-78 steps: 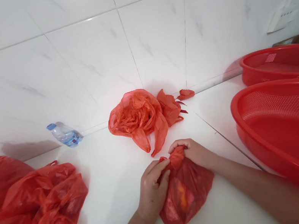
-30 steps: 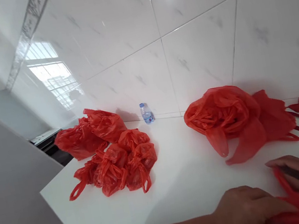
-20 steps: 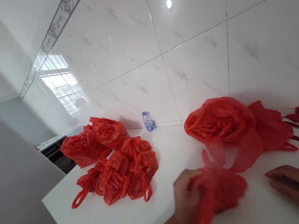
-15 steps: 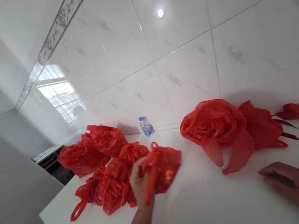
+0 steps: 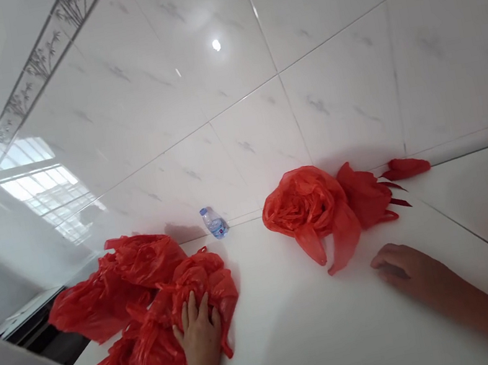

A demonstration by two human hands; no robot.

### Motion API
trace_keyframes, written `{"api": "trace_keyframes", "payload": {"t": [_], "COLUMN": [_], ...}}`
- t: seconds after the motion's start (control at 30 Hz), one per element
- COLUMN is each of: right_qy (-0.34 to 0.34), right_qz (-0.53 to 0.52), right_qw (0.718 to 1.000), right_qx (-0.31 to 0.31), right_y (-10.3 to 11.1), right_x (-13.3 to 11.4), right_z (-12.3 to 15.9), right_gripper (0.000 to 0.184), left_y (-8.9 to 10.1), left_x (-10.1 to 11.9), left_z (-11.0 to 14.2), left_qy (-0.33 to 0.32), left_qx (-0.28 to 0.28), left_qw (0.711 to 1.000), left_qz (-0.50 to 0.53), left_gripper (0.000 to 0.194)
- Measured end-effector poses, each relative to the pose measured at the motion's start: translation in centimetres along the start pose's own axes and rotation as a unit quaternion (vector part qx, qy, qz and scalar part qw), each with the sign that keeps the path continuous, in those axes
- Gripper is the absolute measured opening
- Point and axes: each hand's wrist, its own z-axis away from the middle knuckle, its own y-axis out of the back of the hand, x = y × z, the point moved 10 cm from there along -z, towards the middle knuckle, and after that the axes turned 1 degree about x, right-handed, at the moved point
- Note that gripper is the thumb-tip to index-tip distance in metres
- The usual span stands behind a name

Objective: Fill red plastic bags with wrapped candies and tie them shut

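My left hand lies with spread fingers on top of a red plastic bag, at the right end of a heap of red plastic bags. Its fingers press into the crinkled film without closing on it. My right hand hovers over the white table at the right, loosely curled, with a hollow between thumb and fingers and nothing visible in it. Just behind it, the handles of a second pile of bunched red bags hang toward me. A flatter red bag adjoins that pile.
A small clear bottle with a blue cap stands against the tiled wall between the two piles. A rolled dark red piece lies farther right along the wall. The white table ends at the lower left.
My left hand has brought the red bag it held down and left onto the heap and let go of it. The whole view has shifted; my right hand stays loosely curled.
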Motion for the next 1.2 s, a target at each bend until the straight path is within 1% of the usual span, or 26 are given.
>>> {"api": "trace_keyframes", "payload": {"t": [0.07,0.17,0.27,0.37,0.43,0.53,0.63,0.7,0.77,0.83,0.9,0.97,1.03,1.1,1.17,1.2], "right_qy": [0.013,0.009,0.007,0.009,0.003,-0.029,-0.072,-0.087,-0.088,-0.082,-0.074,-0.066,-0.059,-0.050,-0.025,-0.001], "right_qz": [0.001,-0.002,0.003,0.037,0.076,0.129,0.160,0.169,0.182,0.209,0.237,0.253,0.255,0.253,0.258,0.265], "right_qw": [1.000,1.000,1.000,0.998,0.993,0.978,0.962,0.954,0.952,0.953,0.953,0.950,0.945,0.933,0.912,0.899], "right_qx": [0.006,0.015,0.030,0.052,0.088,0.158,0.210,0.232,0.230,0.202,0.173,0.168,0.197,0.250,0.317,0.349], "right_y": [0.3,0.6,0.6,0.5,1.0,2.5,3.9,4.6,4.5,3.9,3.0,2.5,2.7,3.6,4.9,5.6], "right_x": [-0.9,-1.4,-1.2,-0.7,-0.2,0.6,1.6,1.8,1.8,1.7,1.7,1.8,1.8,1.4,0.1,-1.0], "right_z": [0.1,0.3,0.4,0.2,-0.3,-1.3,-2.2,-2.8,-3.4,-4.2,-4.8,-5.2,-5.1,-4.7,-3.8,-3.2], "right_gripper": [0.014,0.014,0.016,0.022,0.031,0.045,0.051,0.054,0.059,0.059,0.053,0.047,0.049,0.054,0.059,0.061], "left_y": [0.0,0.1,0.1,-0.1,-0.1,-0.4,-0.8,-0.8,-0.8,-0.7,-0.6,-0.5,-0.5,-0.5,-0.5,-0.5], "left_x": [-0.1,0.1,0.2,0.2,0.1,-0.2,-0.4,-0.3,-0.2,-0.1,0.0,0.0,0.0,0.0,-0.1,0.0], "left_z": [-0.1,-0.2,-0.2,-0.3,-0.4,-0.5,-0.6,-0.7,-0.7,-0.7,-0.7,-0.7,-0.7,-0.7,-0.7,-0.6], "left_qy": [0.004,0.000,-0.003,-0.003,-0.006,-0.002,0.000,-0.005,-0.008,-0.006,-0.002,0.000,0.000,0.000,0.003,0.002], "left_qx": [-0.008,-0.008,-0.004,-0.004,0.000,-0.006,-0.012,-0.010,-0.008,-0.009,-0.012,-0.017,-0.022,-0.026,-0.028,-0.029], "left_qw": [1.000,1.000,1.000,1.000,1.000,1.000,1.000,1.000,1.000,1.000,1.000,1.000,1.000,0.999,0.999,0.999], "left_qz": [0.001,0.008,0.012,0.012,0.013,0.013,0.009,0.009,0.009,0.008,0.008,0.011,0.016,0.021,0.026,0.029], "left_gripper": [0.045,0.046,0.047,0.049,0.048,0.047,0.049,0.050,0.050,0.049,0.049,0.049,0.050,0.050,0.050,0.050]}}
